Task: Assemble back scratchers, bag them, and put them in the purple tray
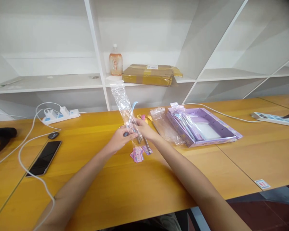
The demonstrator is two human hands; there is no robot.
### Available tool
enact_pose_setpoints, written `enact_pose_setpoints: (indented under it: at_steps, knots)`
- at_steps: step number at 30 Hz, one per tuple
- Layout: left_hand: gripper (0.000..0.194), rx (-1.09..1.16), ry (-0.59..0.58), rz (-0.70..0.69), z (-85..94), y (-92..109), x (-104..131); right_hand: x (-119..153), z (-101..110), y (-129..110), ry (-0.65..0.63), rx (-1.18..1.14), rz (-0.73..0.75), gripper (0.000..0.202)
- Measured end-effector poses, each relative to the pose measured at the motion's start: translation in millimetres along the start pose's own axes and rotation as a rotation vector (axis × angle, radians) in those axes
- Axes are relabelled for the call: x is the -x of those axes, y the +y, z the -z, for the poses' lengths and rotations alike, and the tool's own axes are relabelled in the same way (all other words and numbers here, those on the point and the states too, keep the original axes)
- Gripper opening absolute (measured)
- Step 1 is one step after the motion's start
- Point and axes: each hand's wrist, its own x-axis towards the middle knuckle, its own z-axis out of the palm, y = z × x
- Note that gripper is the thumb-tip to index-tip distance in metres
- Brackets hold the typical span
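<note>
Both my hands are together over the table, around a long clear plastic bag [121,99] that stretches up and away. My left hand [121,138] is closed around a dark-ended, slim back scratcher with a pale blue curved tip [134,104], which overlaps the bag. My right hand [144,128] pinches the bag from the other side; its fingertips are partly hidden. Metal rods [148,146] show below the right hand. Beyond it lie small hand-shaped scratcher heads [143,117] in orange, purple and yellow. Pink-purple cards [137,154] lie just below my hands.
Right of my hands lie clear bags [167,125] and a purple tray [221,122] with packaged items. On the left are a phone [45,158], a mouse [53,135], a power strip [61,116] and a loose white cable [19,154]. A bottle [116,64] and carton [148,75] stand on the shelf.
</note>
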Motion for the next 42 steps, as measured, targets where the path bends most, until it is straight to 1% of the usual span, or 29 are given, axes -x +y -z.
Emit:
enact_pose_setpoints:
  at_steps: [2,3,5,6,7,9,12,14,16,18,19,21,23,26,32,36,39,42]
  knots:
    - [0.035,0.027,0.023,-0.007,0.3,-3,-1,-2,2,2,0.057,0.061,0.026,0.047]
    - [0.035,0.070,0.048,0.001,1.8,-5,-3,-3,4,1,0.107,0.079,0.041,0.045]
    - [0.036,0.194,0.121,0.026,7.4,-7,-6,-4,9,-5,0.225,0.065,0.074,0.042]
    - [0.037,0.267,0.164,0.032,11.4,-8,-9,-3,13,-10,0.264,0.040,0.085,0.042]
    - [0.038,0.338,0.211,0.028,15.9,-7,-11,-1,17,-16,0.273,0.018,0.088,0.041]
    - [0.041,0.449,0.302,-0.002,25.6,-5,-15,5,27,-33,0.210,0.022,0.079,0.039]
    - [0.043,0.557,0.429,-0.039,40.0,0,-19,20,38,-59,0.114,0.141,0.094,0.028]
    - [0.041,0.606,0.482,-0.047,48.3,4,-20,31,41,-75,0.063,0.311,0.117,0.019]
    - [0.038,0.638,0.505,-0.053,54.7,7,-21,41,38,-87,-0.054,0.542,0.117,0.011]
    - [0.036,0.661,0.511,-0.054,58.9,11,-20,48,31,-95,-0.180,0.758,0.104,0.011]
    - [0.035,0.672,0.509,-0.054,60.1,12,-19,50,27,-97,-0.215,0.843,0.097,0.013]
    - [0.034,0.697,0.507,-0.053,60.9,15,-18,51,19,-99,-0.240,0.967,0.079,0.016]
    - [0.034,0.721,0.511,-0.046,59.9,18,-17,50,13,-99,-0.272,1.025,0.062,0.016]
    - [0.035,0.743,0.517,-0.024,56.6,18,-17,48,9,-97,-0.331,1.024,0.062,0.014]
    - [0.037,0.751,0.452,-0.035,50.8,18,-15,46,9,-95,-0.315,0.985,0.052,0.018]
    - [0.039,0.747,0.429,-0.018,46.3,21,-13,46,12,-94,-0.283,0.968,0.102,0.019]
    - [0.041,0.729,0.372,0.011,37.8,22,-10,46,11,-94,-0.257,0.978,0.142,0.020]
    - [0.043,0.691,0.297,0.038,26.7,19,-7,45,5,-94,-0.223,1.004,0.144,0.022]
